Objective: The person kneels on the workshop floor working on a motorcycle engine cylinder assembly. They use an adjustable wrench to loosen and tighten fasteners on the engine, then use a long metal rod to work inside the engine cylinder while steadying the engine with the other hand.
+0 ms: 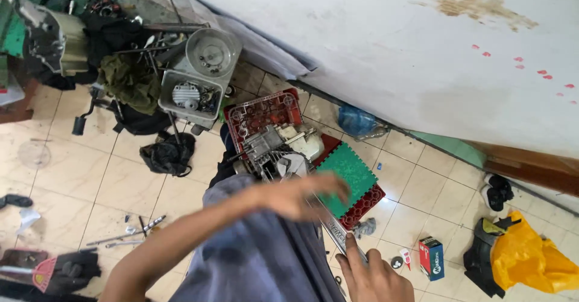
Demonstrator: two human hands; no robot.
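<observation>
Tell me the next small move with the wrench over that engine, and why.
Probably lower the wrench toward the small engine on the red mat. The right hand grips the wrench's near end, the blurred left hand is at its far end, and the tool hovers short of the engine. Which fastener it fits cannot be told.

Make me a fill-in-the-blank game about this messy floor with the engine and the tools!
1. The right hand holds a long metal ____.
2. The engine sits on red and ____ floor mats.
3. The plastic bag at the far right is ____.
4. The small box on the floor tiles is blue and ____.

Missing words: wrench; green; yellow; red
</observation>
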